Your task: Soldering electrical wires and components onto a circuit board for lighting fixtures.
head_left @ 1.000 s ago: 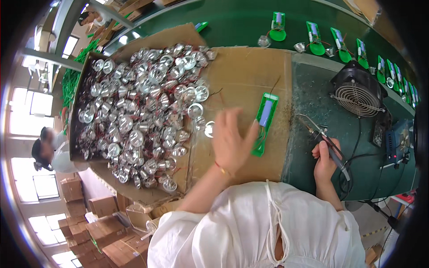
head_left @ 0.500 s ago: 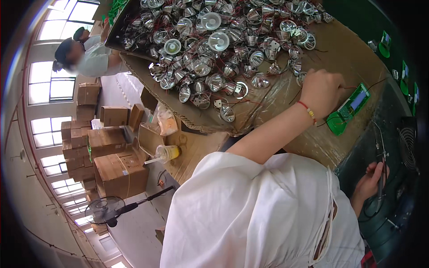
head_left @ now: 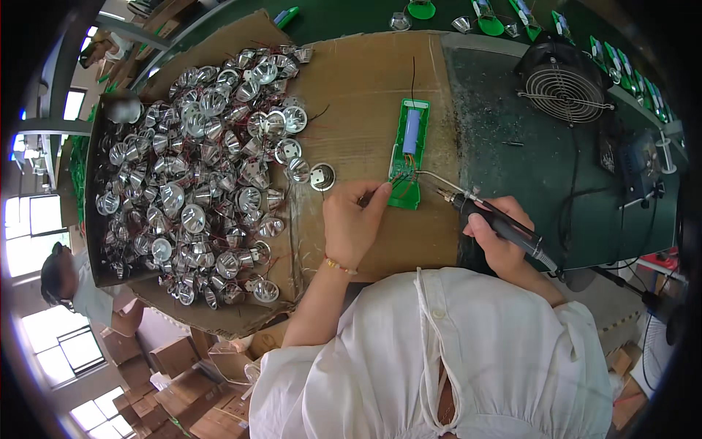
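Observation:
My left hand (head_left: 351,223) is closed in a pinch at the edge of a green plastic housing (head_left: 404,197) lying on the cardboard. Thin wires show at its fingertips. Inside the housing sit a blue cylindrical battery (head_left: 412,132) and a small circuit board (head_left: 402,173) with coloured wires. My right hand (head_left: 504,245) grips a black soldering iron (head_left: 504,225), with a thin bent metal tube (head_left: 442,179) alongside it pointing at the board. Beside my left hand lies a silver reflector cup (head_left: 322,177) with a white base.
A cardboard box (head_left: 95,219) to the left holds a heap of silver reflector cups (head_left: 194,219) with red wires. A round fan with a wire guard (head_left: 563,94) and a blue-grey device (head_left: 638,172) stand right. More green housings (head_left: 488,18) line the far side. A co-worker (head_left: 80,282) is at left.
The view has swung from the left toward the bench. My left hand now pinches at the circuit board, and the right hand has brought the soldering iron from the right side to the housing.

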The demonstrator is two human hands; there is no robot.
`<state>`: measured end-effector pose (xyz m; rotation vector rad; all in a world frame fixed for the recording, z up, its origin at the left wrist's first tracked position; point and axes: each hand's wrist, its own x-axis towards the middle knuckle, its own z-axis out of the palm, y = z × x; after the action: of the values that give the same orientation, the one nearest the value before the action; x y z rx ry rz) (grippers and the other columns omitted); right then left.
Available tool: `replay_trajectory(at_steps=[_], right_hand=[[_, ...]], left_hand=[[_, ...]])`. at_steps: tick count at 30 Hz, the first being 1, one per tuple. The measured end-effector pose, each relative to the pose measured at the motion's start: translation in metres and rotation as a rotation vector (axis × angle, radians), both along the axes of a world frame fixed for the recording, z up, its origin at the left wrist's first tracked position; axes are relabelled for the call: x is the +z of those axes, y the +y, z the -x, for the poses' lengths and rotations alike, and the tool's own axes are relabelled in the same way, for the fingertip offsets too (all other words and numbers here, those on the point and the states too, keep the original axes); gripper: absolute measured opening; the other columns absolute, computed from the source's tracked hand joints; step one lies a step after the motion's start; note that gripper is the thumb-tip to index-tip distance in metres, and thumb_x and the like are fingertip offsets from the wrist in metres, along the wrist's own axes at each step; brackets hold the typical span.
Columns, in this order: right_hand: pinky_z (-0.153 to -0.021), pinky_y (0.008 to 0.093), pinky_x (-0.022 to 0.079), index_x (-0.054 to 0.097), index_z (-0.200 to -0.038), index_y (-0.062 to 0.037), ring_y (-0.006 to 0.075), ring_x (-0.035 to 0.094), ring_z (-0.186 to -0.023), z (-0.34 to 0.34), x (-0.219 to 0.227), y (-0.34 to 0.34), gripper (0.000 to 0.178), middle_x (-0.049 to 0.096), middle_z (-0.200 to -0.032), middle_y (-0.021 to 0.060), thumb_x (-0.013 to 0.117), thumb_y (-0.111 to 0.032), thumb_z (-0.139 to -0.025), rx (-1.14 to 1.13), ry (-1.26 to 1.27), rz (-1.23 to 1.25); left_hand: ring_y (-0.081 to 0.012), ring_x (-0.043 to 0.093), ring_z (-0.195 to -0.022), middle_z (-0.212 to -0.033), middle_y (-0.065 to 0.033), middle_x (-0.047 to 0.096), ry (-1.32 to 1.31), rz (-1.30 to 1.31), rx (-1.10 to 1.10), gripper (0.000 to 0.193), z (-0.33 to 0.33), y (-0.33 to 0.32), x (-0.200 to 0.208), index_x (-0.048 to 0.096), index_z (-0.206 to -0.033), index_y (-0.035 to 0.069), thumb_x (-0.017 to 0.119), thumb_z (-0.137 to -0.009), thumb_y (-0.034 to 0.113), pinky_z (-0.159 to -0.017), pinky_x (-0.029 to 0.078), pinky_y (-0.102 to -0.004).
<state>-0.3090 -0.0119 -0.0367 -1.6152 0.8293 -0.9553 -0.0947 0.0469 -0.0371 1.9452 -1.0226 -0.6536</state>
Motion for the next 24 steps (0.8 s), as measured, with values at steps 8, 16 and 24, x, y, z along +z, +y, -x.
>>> replay_trajectory(at_steps=[8, 16, 24], right_hand=[[-0.051, 0.0223, 0.047, 0.052, -0.085, 0.0023, 0.0103, 0.060, -0.056, -0.006, -0.012, -0.003, 0.016, 0.062, -0.065, 0.0082, 0.062, -0.008, -0.080, -0.018, -0.042, -0.049], [-0.050, 0.0225, 0.048, 0.052, -0.086, 0.0032, 0.0103, 0.059, -0.056, -0.007, -0.006, -0.004, 0.016, 0.061, -0.066, 0.0085, 0.061, -0.008, -0.080, -0.013, -0.020, -0.120], [-0.051, 0.0224, 0.049, 0.051, -0.086, 0.0040, 0.0108, 0.058, -0.056, -0.011, -0.004, -0.006, 0.014, 0.059, -0.068, 0.0093, 0.059, -0.006, -0.082, 0.005, 0.017, -0.147]], left_hand=[[-0.0157, 0.054, -0.056, -0.072, -0.0082, 0.056, -0.023, 0.038, -0.033, 0.012, 0.002, -0.002, -0.008, 0.063, -0.074, 0.001, 0.066, -0.076, 0.012, -0.053, 0.043, -0.0268], [-0.0148, 0.054, -0.057, -0.074, -0.0078, 0.057, -0.004, 0.023, -0.044, 0.011, 0.003, 0.000, -0.003, 0.063, -0.074, 0.000, 0.066, -0.076, 0.011, -0.054, 0.044, -0.0262], [-0.0155, 0.054, -0.058, -0.075, -0.0084, 0.056, -0.039, 0.066, -0.057, 0.011, 0.003, -0.001, -0.008, 0.062, -0.074, 0.000, 0.065, -0.076, 0.010, -0.054, 0.043, -0.0263]])
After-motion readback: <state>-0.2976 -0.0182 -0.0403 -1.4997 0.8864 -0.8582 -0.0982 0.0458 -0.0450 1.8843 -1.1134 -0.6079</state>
